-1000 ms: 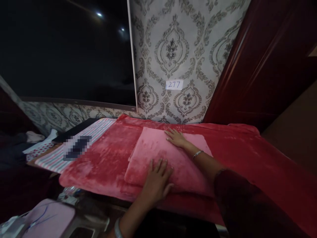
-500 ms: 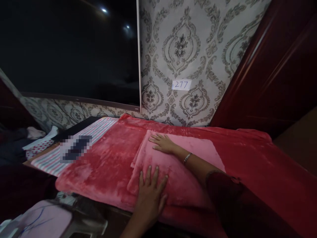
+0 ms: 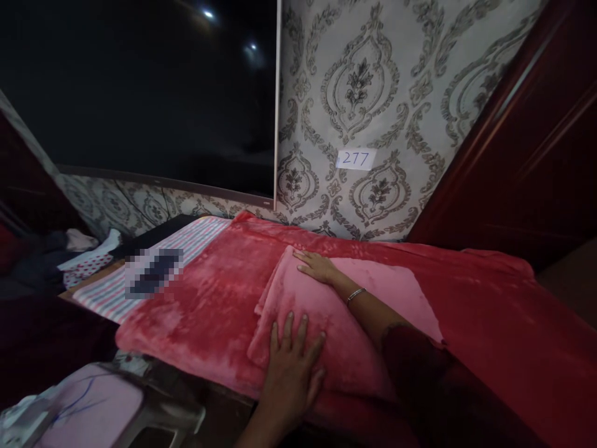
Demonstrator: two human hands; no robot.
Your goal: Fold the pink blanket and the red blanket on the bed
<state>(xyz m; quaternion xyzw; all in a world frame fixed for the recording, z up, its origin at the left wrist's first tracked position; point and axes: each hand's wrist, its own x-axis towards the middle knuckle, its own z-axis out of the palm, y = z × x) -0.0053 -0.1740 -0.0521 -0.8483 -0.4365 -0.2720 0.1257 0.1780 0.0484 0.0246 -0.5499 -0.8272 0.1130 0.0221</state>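
Shift: our right hand (image 3: 318, 267) has slid leftward over the pink cloth (image 3: 368, 280) to its far left corner since a second ago, and our left hand (image 3: 293, 367) has edged closer to the cloth's left side.
Pink cloth: folded in layers, it lies beneath both our hands and stretches away to the right of them, under our right forearm.
Left hand: palm down on the near part of the cloth, fingers fanned wide, thumb out to the right, gripping nothing that we can see.
Right hand: flat at the far corner, fingers stretched and slightly apart; we cannot tell whether it pinches the edge.
Wrist: we wear a bracelet (image 3: 357, 295) just behind the right hand.
Red blanket: this red blanket (image 3: 200, 298) spreads under the cloth and out to both sides of our hands.
Left of our hands: a striped cloth (image 3: 105, 298), with a dark item on it, blurred out.
Beyond our hands: a patterned wall (image 3: 359, 81) with a card (image 3: 356, 159) reading 277, and a large screen (image 3: 153, 93) further left.
Nearer, left of our left hand: a stool (image 3: 97, 404).
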